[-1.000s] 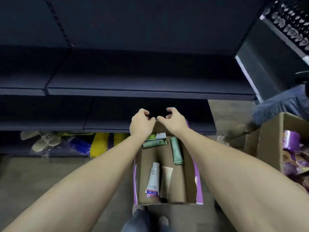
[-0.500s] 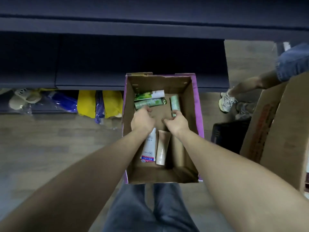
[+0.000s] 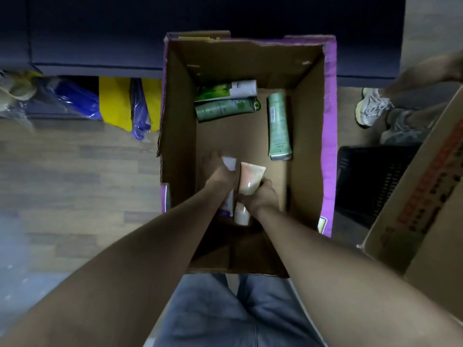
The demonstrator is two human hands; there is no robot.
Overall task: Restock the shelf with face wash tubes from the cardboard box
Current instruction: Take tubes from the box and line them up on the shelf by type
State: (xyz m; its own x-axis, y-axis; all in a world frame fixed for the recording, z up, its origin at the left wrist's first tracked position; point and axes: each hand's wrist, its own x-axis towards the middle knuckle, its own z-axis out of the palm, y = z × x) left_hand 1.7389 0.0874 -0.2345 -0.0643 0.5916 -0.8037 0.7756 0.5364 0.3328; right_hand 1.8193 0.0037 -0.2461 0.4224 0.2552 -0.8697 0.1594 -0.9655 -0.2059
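— What can't you make out inside the cardboard box (image 3: 310,126)?
— The left hand (image 3: 220,171) is smeared with blur and covers most of the white tube (image 3: 229,163); its grip is unclear. The right hand (image 3: 263,199) hides the peach tube's (image 3: 250,179) middle.
— And beside the box?
— The sneaker's (image 3: 373,106) owner is cut off by the right edge.

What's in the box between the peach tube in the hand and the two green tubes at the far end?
Nothing: the head view shows only bare cardboard box floor between the peach tube and the two green tubes.
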